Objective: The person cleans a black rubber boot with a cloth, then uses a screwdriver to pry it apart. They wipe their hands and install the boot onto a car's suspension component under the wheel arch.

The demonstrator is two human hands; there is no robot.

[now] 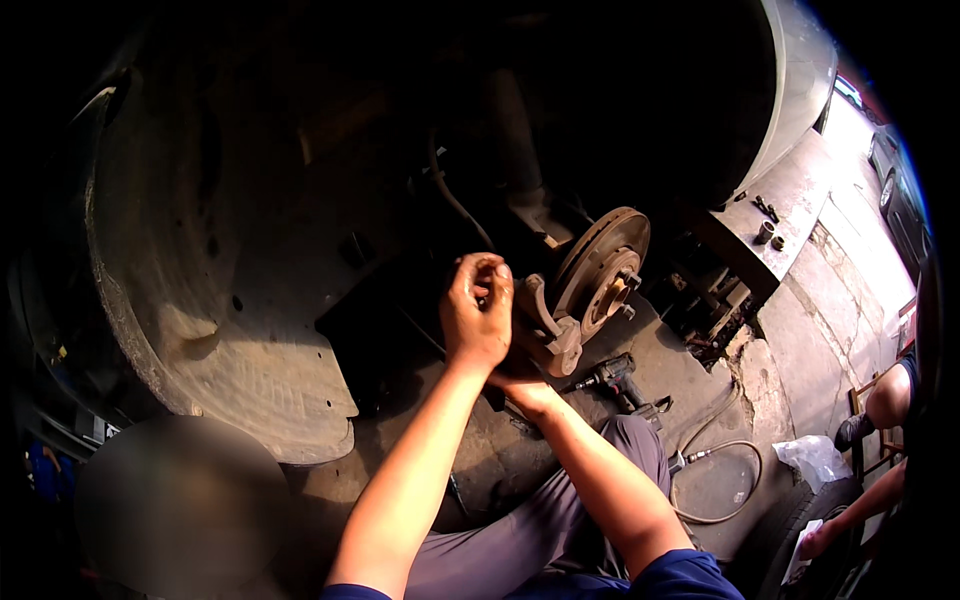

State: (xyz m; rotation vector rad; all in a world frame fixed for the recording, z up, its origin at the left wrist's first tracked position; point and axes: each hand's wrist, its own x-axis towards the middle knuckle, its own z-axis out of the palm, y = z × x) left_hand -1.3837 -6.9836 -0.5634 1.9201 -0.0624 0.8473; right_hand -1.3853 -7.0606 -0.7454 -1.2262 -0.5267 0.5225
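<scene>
My left hand [478,318] is raised in front of the dark wheel arch, its fingers curled in toward the thumb. What they hold, if anything, does not show. My right hand [524,394] is lower, beside my left wrist, and its fingers are lost in shadow. Just right of my hands is a brake disc [588,257] on its hub, with a rusty caliper bracket [566,345] at its near side. A dark impact wrench [625,383] lies on the ground below the disc, above my knee.
The fender liner [265,375] curves along the left. Sockets [765,232] stand on a flat panel at right. An air hose [757,470] loops on the ground near a tire [775,535] and a plastic bag [815,460]. Another person's hand [815,541] holds something white there.
</scene>
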